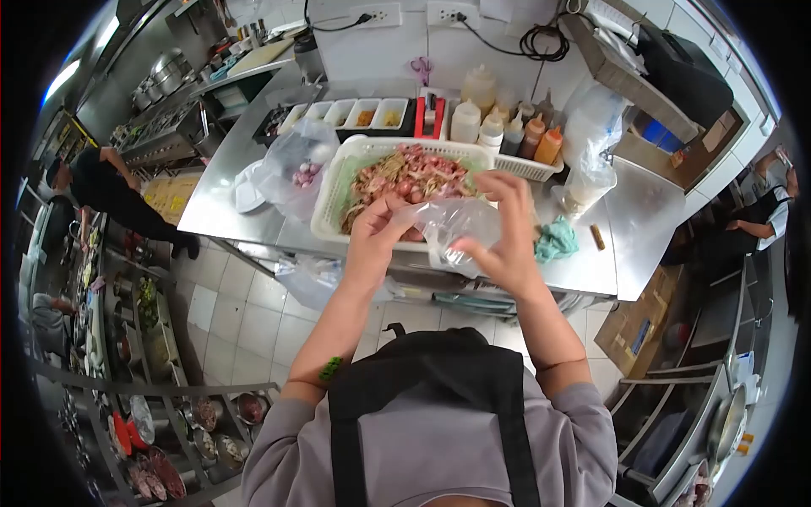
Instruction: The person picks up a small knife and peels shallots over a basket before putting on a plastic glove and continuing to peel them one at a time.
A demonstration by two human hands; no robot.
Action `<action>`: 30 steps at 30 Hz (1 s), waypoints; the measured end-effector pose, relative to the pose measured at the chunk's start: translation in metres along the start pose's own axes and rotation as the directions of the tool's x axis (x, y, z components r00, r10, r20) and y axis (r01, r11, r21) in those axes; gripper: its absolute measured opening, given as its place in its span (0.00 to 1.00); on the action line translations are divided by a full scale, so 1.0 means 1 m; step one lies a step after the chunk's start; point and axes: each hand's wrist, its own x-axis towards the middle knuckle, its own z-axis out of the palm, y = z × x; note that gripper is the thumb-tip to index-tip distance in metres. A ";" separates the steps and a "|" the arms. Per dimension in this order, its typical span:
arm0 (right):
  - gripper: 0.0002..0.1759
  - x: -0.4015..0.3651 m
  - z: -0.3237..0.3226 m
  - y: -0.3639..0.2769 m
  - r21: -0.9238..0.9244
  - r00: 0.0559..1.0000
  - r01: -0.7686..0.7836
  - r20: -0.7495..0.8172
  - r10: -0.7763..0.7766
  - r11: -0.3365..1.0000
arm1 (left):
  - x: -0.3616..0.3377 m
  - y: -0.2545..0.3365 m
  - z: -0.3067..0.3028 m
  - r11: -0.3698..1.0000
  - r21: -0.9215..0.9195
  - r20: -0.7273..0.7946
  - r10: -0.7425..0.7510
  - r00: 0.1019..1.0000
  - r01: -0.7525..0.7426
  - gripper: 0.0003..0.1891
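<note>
My left hand [377,230] pinches the edge of a clear plastic bag [456,221] in front of my chest. On the bag's other side is my right hand [509,245], its fingers curved and spread, the thumb against the plastic. Just beyond both hands stands a white plastic basket [331,191] heaped with shallots [410,177] and loose skins. Left of the basket, another clear bag [291,169] holds some peeled shallots [306,174].
The steel table [591,275] carries squeeze bottles [490,131], a green cloth [556,239] and a tray of small containers [342,112]. A tall clear-wrapped container [589,160] stands right. One person [97,188] is at far left, another [752,228] at far right.
</note>
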 end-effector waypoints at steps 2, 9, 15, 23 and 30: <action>0.21 -0.010 0.018 -0.010 -0.088 0.993 0.107 0.062 -0.101 0.990 | -0.020 0.012 -0.010 0.996 0.073 -0.020 0.052 0.998 -0.050 0.02; 0.18 -0.020 0.037 -0.038 0.267 0.904 -0.152 0.427 0.025 0.952 | -0.079 0.056 -0.073 0.944 0.323 0.049 0.051 0.998 -0.064 0.06; 0.26 -0.022 0.076 -0.078 0.353 0.904 -0.157 0.428 -0.010 0.922 | -0.116 0.084 -0.093 0.884 0.468 -0.124 0.066 0.990 -0.001 0.05; 0.25 -0.039 0.131 -0.090 0.188 0.684 -0.316 0.725 0.086 0.930 | -0.137 0.088 -0.122 0.732 0.665 -0.286 0.063 0.956 0.151 0.13; 0.09 -0.048 0.159 -0.065 0.216 0.490 -0.674 0.846 0.209 0.706 | -0.138 0.076 -0.143 0.688 0.724 -0.277 0.224 0.934 0.050 0.18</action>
